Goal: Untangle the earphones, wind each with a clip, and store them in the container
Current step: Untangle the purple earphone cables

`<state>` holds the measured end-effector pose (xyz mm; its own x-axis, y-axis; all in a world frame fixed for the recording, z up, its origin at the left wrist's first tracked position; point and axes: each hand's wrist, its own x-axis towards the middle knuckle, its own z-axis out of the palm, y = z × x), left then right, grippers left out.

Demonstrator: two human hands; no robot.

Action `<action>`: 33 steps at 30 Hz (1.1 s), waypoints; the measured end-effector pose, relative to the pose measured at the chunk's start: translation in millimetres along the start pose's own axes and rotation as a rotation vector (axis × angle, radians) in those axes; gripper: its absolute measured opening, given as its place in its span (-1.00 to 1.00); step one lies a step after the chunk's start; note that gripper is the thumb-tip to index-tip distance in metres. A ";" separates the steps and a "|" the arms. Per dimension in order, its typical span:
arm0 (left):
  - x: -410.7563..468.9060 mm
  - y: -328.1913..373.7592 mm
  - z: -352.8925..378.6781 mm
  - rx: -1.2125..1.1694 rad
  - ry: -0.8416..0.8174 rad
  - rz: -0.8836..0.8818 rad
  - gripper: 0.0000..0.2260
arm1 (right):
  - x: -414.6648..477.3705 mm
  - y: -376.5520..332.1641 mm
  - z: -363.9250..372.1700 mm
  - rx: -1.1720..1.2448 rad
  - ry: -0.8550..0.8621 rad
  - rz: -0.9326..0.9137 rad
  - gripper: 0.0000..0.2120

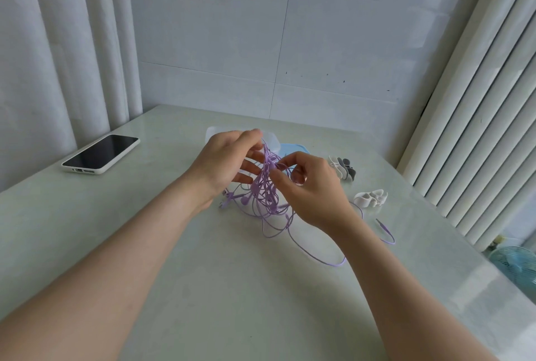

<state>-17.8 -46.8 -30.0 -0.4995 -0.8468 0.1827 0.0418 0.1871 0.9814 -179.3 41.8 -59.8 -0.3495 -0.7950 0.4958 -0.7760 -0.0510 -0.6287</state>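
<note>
A tangle of purple earphones point(265, 201) hangs above the pale table point(203, 288), its lower loops trailing on the surface. My left hand point(224, 161) pinches the top of the bundle and lifts it. My right hand point(311, 190) pinches a strand near the bundle's middle. One jack plug point(381, 223) lies on the table to the right. White and grey winding clips point(343, 170) sit at the right, with a white clip point(371, 197) nearer. A clear container point(213, 132) and a blue lid point(291, 148) show partly behind my hands.
A phone in a white case point(101, 153) lies screen up at the table's left. Curtains hang at the left and a tiled wall stands behind. Vertical blinds point(478, 128) run along the right, and a fan point(513, 265) stands below the table's right edge.
</note>
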 end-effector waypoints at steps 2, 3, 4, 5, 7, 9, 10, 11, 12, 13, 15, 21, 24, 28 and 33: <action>-0.1 -0.9 -0.7 -0.008 0.001 0.013 -0.80 | 1.0 1.1 -0.2 0.010 0.010 0.003 -0.87; 0.3 -2.5 -1.0 0.006 0.013 0.027 -0.85 | 1.7 1.7 0.1 0.016 0.013 0.003 -0.87; 0.4 -4.6 -1.2 0.033 0.025 0.045 -0.86 | 2.1 2.3 0.4 0.017 0.013 0.002 -0.86; 1.1 -7.0 -1.4 0.060 0.031 0.064 -0.85 | 2.9 2.9 0.9 0.017 0.012 0.004 -0.83; 1.9 -11.6 -2.1 0.092 0.026 0.093 -0.85 | 4.2 4.2 1.6 0.014 0.007 0.015 -0.79; 2.4 -14.1 -3.4 0.089 0.017 0.114 -0.88 | 6.0 5.8 1.2 0.013 -0.002 0.025 -0.77; 2.3 -15.1 -3.8 0.084 0.006 0.124 -0.89 | 6.3 6.2 0.8 0.014 -0.008 0.026 -0.75; 2.6 -16.2 -4.0 0.081 -0.011 0.138 -0.90 | 7.0 6.5 0.5 0.015 -0.012 0.024 -0.74; 2.5 -17.0 -3.8 0.084 -0.032 0.152 -0.90 | 7.4 6.3 -0.1 0.014 -0.014 0.024 -0.71; 2.6 -18.3 -3.4 0.091 -0.047 0.168 -0.89 | 7.6 6.4 -0.3 0.010 -0.015 0.025 -0.69; 3.1 -19.8 -3.3 0.100 -0.044 0.195 -0.88 | 7.3 5.4 -0.2 0.002 -0.023 0.032 -0.65; 3.6 -19.2 -3.0 0.029 0.036 0.164 -0.94 | 4.4 1.8 -4.1 0.110 -0.074 0.113 -0.71; 3.8 -18.8 -4.8 -0.001 0.027 0.125 -0.92 | 3.4 1.7 -4.8 0.081 -0.065 0.127 -0.74; 4.4 -20.4 -4.3 0.023 0.029 0.135 -0.91 | 2.3 2.6 -3.1 0.007 -0.048 0.111 -0.73; 8.3 -28.0 -4.0 0.265 0.098 0.231 -0.85 | 0.8 0.0 -2.2 -0.061 0.062 0.075 -0.68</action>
<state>-19.7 -61.1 -55.8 -0.4171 -0.8085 0.4151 -0.0882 0.4906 0.8669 -180.7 42.5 -58.1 -0.4381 -0.7564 0.4857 -0.7763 0.0459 -0.6287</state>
